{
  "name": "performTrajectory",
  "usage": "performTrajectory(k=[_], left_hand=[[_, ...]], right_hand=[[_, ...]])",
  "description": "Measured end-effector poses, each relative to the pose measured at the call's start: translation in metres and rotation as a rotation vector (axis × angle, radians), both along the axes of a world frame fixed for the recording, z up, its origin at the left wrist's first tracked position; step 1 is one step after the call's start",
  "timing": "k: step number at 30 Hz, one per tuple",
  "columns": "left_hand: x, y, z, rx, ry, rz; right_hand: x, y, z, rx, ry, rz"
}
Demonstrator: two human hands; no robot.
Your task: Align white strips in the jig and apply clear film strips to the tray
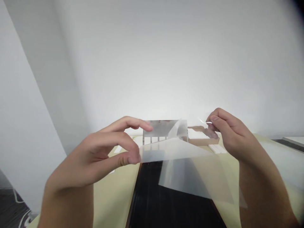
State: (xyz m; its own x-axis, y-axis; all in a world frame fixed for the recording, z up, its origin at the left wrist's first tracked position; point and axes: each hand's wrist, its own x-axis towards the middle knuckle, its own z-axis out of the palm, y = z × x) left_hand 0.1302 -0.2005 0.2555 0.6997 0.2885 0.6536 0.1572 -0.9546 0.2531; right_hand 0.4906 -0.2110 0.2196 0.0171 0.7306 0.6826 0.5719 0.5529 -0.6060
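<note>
A thin, clear plastic film hangs folded and creased between my two hands. My left hand pinches its left edge between thumb and index finger, the other fingers stretched out above. At the right, my right hand is closed in a pinch, with a bright edge of film at its fingertips. Below the film lies a flat, glossy black panel with a thin brownish rim. Part of the panel shows blurred through the film.
The panel rests on a pale yellow-green table. Behind it stand a grey reflective plate and an open cardboard box. White strips lie beside the box. A white wall rises behind; white cables are at lower left.
</note>
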Motion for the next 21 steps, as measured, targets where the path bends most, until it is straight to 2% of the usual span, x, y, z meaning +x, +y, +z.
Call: performTrajectory(k=[4,7,10,13,16,19,21], left_hand=[[-0.011,0.004,-0.002,-0.19,-0.104,-0.114],[-0.017,0.011,-0.002,-0.275,-0.193,-0.177],[-0.023,0.018,-0.001,-0.304,-0.263,-0.122],[-0.026,0.026,0.0,-0.336,-0.335,-0.023],[-0.023,0.036,-0.001,-0.361,-0.468,0.036],[-0.014,0.044,-0.006,-0.318,-0.598,0.194],[-0.008,0.048,-0.01,-0.272,-0.548,0.342]], right_hand=[[0.007,-0.001,0.0,0.001,0.005,-0.037],[0.01,-0.003,0.001,-0.017,0.078,-0.022],[0.02,-0.006,0.003,-0.02,0.138,-0.042],[0.046,-0.003,-0.005,-0.099,0.097,-0.097],[0.087,0.002,-0.036,-0.282,0.034,-0.161],[0.126,-0.007,-0.091,-0.447,0.068,-0.229],[0.146,-0.024,-0.131,-0.54,0.064,-0.228]])
